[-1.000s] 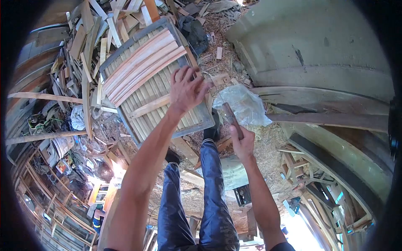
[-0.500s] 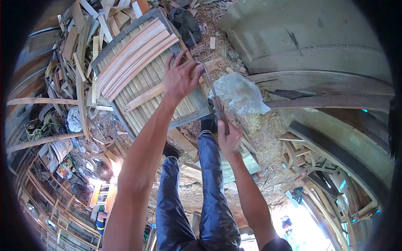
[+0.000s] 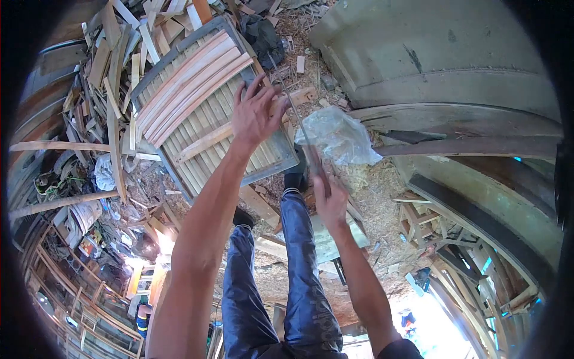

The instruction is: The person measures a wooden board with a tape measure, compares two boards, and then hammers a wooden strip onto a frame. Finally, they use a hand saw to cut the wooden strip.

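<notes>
My right hand [image 3: 332, 202] is wrapped round the handle of a handsaw [image 3: 300, 118], whose thin blade is seen nearly edge-on and points up and away. Under my left hand [image 3: 256, 115] runs a narrow wooden strip [image 3: 206, 142], laid slantwise over a slatted panel [image 3: 274, 160] with a grey frame. The fingers of that hand are spread, and its thumb is right by the blade. The strip's outer end [image 3: 304, 96] sticks out past the panel, beyond the saw. Several pale curved slats [image 3: 190, 84] lie side by side on the panel's far part.
Offcuts [image 3: 110, 66] are heaped at the upper left. A clear plastic bag [image 3: 341, 134] lies right of the saw, and a dark bag [image 3: 261, 37] beyond the panel. Large curved greenish panels [image 3: 418, 60] stand on the right. Sawdust and scraps cover the ground around my feet.
The saw and my right hand have shifted slightly toward me and downward. My left hand stays over the strip, and the whole view has drifted a little.
</notes>
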A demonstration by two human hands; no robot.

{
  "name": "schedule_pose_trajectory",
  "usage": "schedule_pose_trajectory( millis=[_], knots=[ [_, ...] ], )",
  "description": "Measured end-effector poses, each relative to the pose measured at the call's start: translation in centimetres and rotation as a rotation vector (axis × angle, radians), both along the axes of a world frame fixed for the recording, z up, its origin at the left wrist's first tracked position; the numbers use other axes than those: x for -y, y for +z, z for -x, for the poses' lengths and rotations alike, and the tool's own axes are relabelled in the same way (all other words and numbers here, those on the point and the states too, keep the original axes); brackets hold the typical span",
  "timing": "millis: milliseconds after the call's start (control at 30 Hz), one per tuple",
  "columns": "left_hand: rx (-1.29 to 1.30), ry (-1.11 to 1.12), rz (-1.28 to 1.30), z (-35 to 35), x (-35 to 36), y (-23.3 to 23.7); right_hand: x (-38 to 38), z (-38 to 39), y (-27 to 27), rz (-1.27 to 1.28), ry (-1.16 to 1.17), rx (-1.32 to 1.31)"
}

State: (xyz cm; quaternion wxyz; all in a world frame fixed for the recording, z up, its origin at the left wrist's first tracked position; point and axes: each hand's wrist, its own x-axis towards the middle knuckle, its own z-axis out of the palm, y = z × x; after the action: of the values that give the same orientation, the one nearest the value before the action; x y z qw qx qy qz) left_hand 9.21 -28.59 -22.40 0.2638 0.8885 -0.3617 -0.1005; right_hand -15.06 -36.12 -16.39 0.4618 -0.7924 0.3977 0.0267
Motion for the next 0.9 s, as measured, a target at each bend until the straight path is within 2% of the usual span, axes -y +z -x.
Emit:
schedule_pose_trajectory(
  millis=[67,167,267,333,367,433,533,667,733,800,900],
  knots=[
    [0.006,-0.032,-0.033,0.0,-0.2,0.1,-0.9,3.2,1.0,-0.036,-0.035,0.006],
    [0.014,-0.074,-0.105,-0.4,-0.3,0.4,-0.7,2.6,0.9,-0.045,-0.051,-0.003],
    [0.009,-0.075,-0.126,0.1,-0.1,0.2,0.6,-3.2,0.7,0.075,0.007,0.011],
    [0.018,-0.073,-0.125,-0.1,-0.3,0.3,1.4,-6.5,0.6,-0.08,0.035,-0.253],
    [0.001,-0.076,-0.133,0.0,-0.3,0.4,1.1,-6.3,0.8,-0.08,0.029,-0.254],
    [-0.019,-0.078,-0.135,-0.3,-0.2,0.5,0.1,-4.8,1.4,-0.089,-0.047,-0.026],
    [-0.009,-0.063,-0.156,-0.1,0.0,0.3,-1.3,1.3,2.7,-0.06,-0.027,-0.073],
    [0.015,-0.066,-0.124,-0.3,-0.4,0.2,-1.2,2.4,3.6,-0.121,-0.061,-0.101],
    [0.017,-0.07,-0.105,-0.1,-0.2,0.1,-0.4,-1.1,1.1,-0.075,-0.018,-0.03],
    [-0.006,-0.054,-0.099,-0.1,-0.2,0.1,1.4,-7.0,1.2,-0.105,0.035,-0.173],
    [-0.018,-0.057,-0.128,-0.1,-0.2,0.3,1.2,-7.2,1.4,-0.058,0.017,-0.034]
  ],
)
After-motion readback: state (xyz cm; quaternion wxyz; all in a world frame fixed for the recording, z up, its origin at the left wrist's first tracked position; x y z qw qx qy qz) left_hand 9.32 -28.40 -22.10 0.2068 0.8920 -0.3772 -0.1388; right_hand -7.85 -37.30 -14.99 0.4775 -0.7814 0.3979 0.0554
